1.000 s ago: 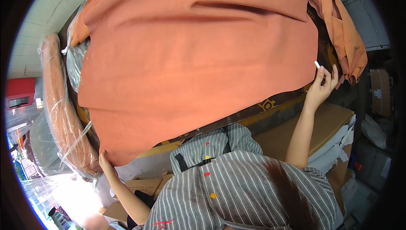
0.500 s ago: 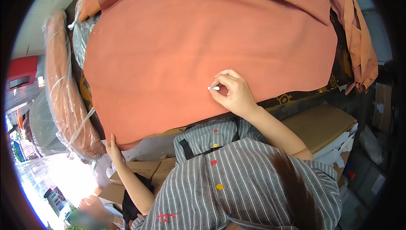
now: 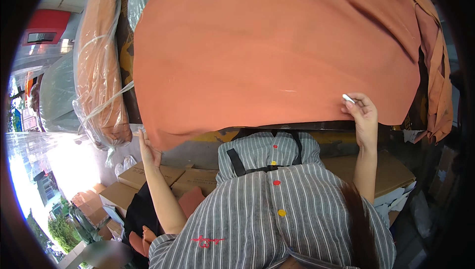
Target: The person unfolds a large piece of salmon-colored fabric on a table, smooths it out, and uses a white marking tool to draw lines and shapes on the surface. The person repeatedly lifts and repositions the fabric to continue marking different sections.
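Note:
A wide sheet of orange-brown leather-like material (image 3: 267,56) lies spread before me, its near edge hanging slightly wavy. My right hand (image 3: 363,118) is closed over the right part of the sheet, near its front edge. Between its thumb and fingers is a short white stick (image 3: 348,98), like a piece of chalk. A thin pale mark shows on the sheet left of this hand. My left hand (image 3: 150,151) is beside the sheet's near left corner, fingers stretched upward and seemingly touching the edge; part of it is hard to make out.
A plastic-wrapped roll of similar material (image 3: 101,61) lies along the left side. Folded material (image 3: 438,86) hangs at the far right. Cardboard boxes (image 3: 131,176) stand below the left edge, and another carton (image 3: 391,172) is at lower right. A red object (image 3: 49,24) is at upper left.
My right hand has moved right across the sheet with the white stick. A pale mark now shows on the material. The view has shifted; my left hand stays by the near left corner.

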Demonstrator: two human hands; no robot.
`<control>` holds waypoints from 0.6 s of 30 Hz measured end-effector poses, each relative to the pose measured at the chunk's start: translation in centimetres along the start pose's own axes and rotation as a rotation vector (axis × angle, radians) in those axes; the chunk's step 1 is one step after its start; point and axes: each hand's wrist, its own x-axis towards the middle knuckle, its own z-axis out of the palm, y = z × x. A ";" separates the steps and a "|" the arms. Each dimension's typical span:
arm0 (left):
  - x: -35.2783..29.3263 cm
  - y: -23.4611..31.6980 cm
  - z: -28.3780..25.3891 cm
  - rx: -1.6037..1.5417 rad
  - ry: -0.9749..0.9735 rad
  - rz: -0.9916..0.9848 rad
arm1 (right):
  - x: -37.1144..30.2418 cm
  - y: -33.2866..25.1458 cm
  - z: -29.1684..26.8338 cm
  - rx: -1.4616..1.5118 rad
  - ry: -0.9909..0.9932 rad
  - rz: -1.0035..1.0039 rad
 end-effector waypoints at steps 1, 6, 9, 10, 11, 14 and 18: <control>-0.6 -0.3 0.3 -0.020 -0.008 -0.029 | -0.8 0.0 -1.3 -0.019 0.038 -0.001; -2.6 -0.2 0.7 0.042 -0.128 -0.185 | -3.5 1.2 -7.4 -0.229 0.171 0.067; -2.3 0.2 0.1 0.113 -0.184 -0.195 | -3.4 2.2 -7.6 -0.003 0.253 -0.024; -2.5 0.7 0.5 0.122 -0.199 -0.187 | -2.7 3.2 -7.6 0.162 0.269 -0.110; -2.4 1.2 0.6 0.139 -0.201 -0.186 | -2.1 3.7 -7.3 0.327 0.286 -0.196; -2.2 2.2 0.6 0.180 -0.214 -0.182 | -1.9 4.1 -6.2 0.626 0.057 -0.184; -2.5 2.4 0.5 0.212 -0.242 -0.188 | -3.3 1.5 -3.9 0.273 0.012 0.019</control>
